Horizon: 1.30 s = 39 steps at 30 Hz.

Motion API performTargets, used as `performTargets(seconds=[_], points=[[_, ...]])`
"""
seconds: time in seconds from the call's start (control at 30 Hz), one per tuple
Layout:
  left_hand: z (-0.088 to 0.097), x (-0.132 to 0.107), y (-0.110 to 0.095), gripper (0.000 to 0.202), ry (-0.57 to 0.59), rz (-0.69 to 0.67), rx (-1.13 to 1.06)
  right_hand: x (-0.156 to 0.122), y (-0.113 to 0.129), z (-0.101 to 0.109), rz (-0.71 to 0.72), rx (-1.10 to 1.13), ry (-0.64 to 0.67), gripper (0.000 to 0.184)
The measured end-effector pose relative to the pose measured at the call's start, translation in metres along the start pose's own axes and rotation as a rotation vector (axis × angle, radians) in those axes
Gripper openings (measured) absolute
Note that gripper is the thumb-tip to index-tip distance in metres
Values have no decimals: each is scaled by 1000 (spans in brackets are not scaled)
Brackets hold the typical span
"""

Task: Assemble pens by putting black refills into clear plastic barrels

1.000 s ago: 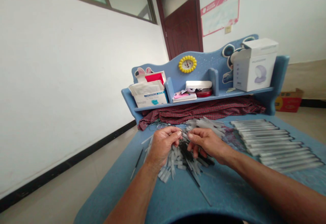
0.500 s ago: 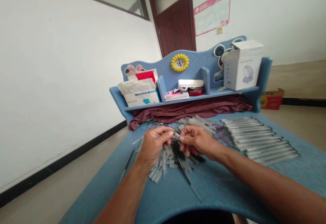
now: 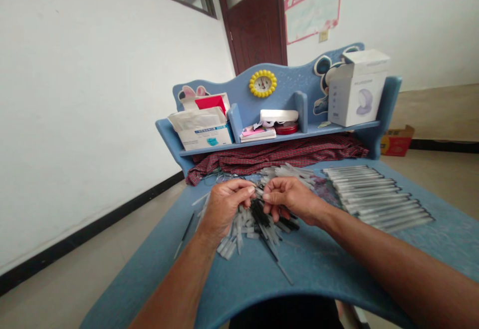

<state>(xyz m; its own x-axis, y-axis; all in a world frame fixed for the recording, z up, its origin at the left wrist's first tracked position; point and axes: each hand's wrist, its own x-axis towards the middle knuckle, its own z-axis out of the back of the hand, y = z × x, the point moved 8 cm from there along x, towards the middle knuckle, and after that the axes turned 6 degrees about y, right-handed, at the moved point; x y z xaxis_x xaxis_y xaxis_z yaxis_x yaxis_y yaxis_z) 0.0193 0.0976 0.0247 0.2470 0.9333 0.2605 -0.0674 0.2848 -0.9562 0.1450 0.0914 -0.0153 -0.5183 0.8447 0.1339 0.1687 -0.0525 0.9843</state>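
My left hand (image 3: pixel 228 201) and my right hand (image 3: pixel 286 196) meet over a pile of pen parts, thumbs pressed to fingers. Between the fingertips is a small pen part (image 3: pixel 258 189), clear and dark; the fingers hide most of it. Below my hands lie short translucent pen caps (image 3: pixel 228 246) and a bunch of thin black refills (image 3: pixel 259 212). Behind them is a heap of clear pen barrels (image 3: pixel 288 170). To the right, clear pens with dark ends (image 3: pixel 374 194) lie side by side in rows.
A single refill (image 3: pixel 184 234) lies on the blue desk (image 3: pixel 149 264) at left; another thin stick (image 3: pixel 284 271) points toward the front edge. At the back, a shelf (image 3: pixel 314 132) carries a mask box (image 3: pixel 205 139) and a white carton (image 3: pixel 357 92). Checked cloth (image 3: pixel 277 154) is bunched beneath.
The view has shifted slightly, so the desk and shelf appear a little higher. My fingertips stay close together over the pile; the clear piece between them shows less now.
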Motion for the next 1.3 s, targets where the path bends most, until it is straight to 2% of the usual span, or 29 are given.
performTargets(seconds=[0.17, 0.27, 0.33, 0.43, 0.6, 0.7, 0.83, 0.9, 1.0, 1.13, 1.3], points=[[-2, 0, 1, 10, 6, -10, -11, -1, 3, 2, -29, -11, 31, 28], [-4, 0, 2, 15, 4, -14, -5, -2, 8, 11, -19, -41, 21, 26], [-8, -1, 2, 16, 36, -18, 73, -2, 12, 21, -7, -55, -14, 26], [-24, -6, -3, 14, 160, -81, 333, -4, 15, 38, -3, -68, -88, 27], [-70, -28, -10, 14, 481, -350, 708, -6, 19, 53, 13, -73, -154, 26], [-76, -30, -7, 17, 516, -406, 808, -6, 21, 55, 25, -73, -159, 25], [-62, -21, -3, 18, 452, -364, 895, -5, 22, 57, 28, -75, -159, 24], [-60, -18, -1, 16, 457, -328, 922, -5, 22, 57, 25, -79, -169, 22], [-70, -24, 2, 13, 539, -324, 989, -5, 22, 58, 17, -87, -182, 19], [-88, -37, 4, 14, 639, -328, 1185, -6, 22, 56, 7, -110, -181, 16], [-95, -42, 7, 14, 684, -262, 1391, -6, 22, 53, 2, -127, -175, 14]])
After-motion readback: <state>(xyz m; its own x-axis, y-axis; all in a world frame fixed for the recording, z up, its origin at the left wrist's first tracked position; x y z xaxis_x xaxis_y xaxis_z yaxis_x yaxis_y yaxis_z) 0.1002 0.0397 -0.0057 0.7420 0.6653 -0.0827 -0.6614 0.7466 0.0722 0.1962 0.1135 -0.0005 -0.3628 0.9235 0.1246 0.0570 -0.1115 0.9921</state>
